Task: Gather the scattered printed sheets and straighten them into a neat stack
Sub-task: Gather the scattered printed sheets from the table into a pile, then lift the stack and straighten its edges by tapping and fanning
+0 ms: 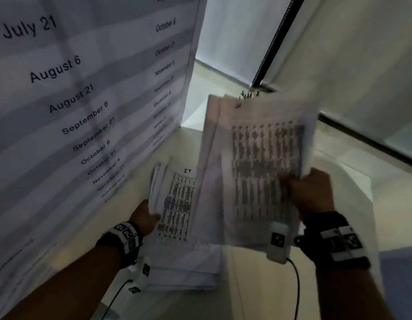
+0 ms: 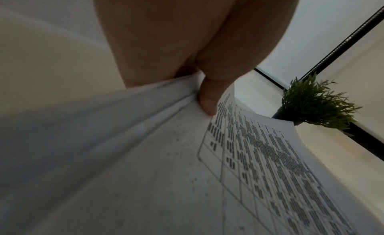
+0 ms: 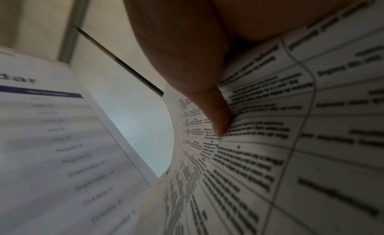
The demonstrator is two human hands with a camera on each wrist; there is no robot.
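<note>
Printed sheets in both hands

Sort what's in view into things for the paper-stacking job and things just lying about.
For the job: left hand gripping one bundle of sheets; right hand gripping a second bundle.

Lying about: dated wall calendar; potted plant.

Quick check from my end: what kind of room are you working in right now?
Probably an office: a big wall schedule listing dates, table-filled printed sheets held in both hands, and a small potted plant on a pale desk.
</note>
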